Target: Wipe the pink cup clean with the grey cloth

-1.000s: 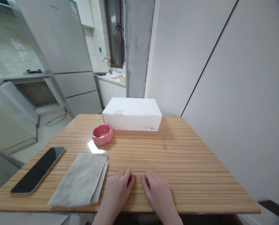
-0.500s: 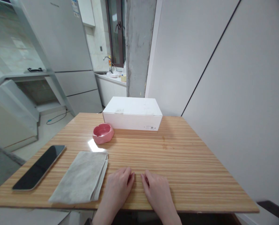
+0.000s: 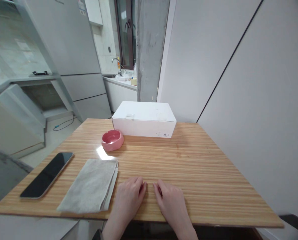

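Grip apparently empty: left hand point(image 3: 127, 203), right hand point(image 3: 171, 205) on wooden tabletop point(image 3: 201, 166); kitchen faucet point(image 3: 116, 63) beyond.

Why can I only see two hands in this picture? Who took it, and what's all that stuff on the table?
A person is wearing a small camera on their head, so the picture shows what they see when they look forward and down. The two bare hands at the bottom are that person's own: the left hand and the right hand. They rest on a striped wooden table and hold nothing. Beside the left hand lies a folded grey cloth, and past that a flat black smartphone. Farther away sit a round pink ceramic ashtray and a closed white cardboard box.
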Tool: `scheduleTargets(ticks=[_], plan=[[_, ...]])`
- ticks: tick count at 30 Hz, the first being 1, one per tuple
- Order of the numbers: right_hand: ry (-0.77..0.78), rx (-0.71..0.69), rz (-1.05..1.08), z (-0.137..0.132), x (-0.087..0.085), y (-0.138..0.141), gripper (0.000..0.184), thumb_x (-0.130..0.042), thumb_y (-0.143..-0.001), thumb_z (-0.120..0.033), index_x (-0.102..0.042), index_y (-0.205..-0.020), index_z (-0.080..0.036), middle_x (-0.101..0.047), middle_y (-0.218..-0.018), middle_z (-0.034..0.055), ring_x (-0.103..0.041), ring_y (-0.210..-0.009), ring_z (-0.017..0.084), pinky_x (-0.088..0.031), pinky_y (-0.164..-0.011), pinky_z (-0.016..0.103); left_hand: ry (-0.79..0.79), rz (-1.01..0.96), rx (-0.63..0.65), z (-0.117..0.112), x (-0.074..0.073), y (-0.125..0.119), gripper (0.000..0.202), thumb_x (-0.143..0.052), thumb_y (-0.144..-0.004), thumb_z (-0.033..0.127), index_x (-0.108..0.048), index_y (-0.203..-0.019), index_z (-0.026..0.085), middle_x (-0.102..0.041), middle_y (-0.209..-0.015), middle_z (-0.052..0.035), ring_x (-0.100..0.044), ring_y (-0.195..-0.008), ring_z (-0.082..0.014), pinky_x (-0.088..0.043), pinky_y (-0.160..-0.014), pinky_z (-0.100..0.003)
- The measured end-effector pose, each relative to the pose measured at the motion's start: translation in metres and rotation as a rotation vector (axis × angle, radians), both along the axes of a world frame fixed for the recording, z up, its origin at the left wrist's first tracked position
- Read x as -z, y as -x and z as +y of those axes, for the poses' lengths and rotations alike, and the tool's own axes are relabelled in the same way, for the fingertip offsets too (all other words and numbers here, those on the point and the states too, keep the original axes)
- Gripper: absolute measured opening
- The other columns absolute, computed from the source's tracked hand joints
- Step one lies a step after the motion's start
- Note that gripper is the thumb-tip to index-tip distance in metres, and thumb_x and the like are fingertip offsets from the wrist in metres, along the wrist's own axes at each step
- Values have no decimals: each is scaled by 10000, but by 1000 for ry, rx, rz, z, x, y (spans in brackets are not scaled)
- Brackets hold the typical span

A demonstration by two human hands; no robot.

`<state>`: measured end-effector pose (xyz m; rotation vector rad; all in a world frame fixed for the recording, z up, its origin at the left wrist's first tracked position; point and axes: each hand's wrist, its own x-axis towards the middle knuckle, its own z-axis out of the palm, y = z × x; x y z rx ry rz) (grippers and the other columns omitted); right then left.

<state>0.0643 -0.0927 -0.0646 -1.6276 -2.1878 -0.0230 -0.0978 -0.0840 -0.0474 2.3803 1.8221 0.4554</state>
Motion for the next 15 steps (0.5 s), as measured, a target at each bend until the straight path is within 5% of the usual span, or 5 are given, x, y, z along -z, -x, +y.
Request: scheduleTargets(ticks=[15], plan=[[12, -10, -20, 2, -1, -1, 281, -381, -953, -273, -512, -710, -218, -627, -596, -7, -593, -521, 156, -224, -520, 274, -30, -17, 4, -3, -3, -1, 230, -406, -912, 210, -545, -728, 210, -642, -743, -5, -618, -717, -179, -385, -619, -277]])
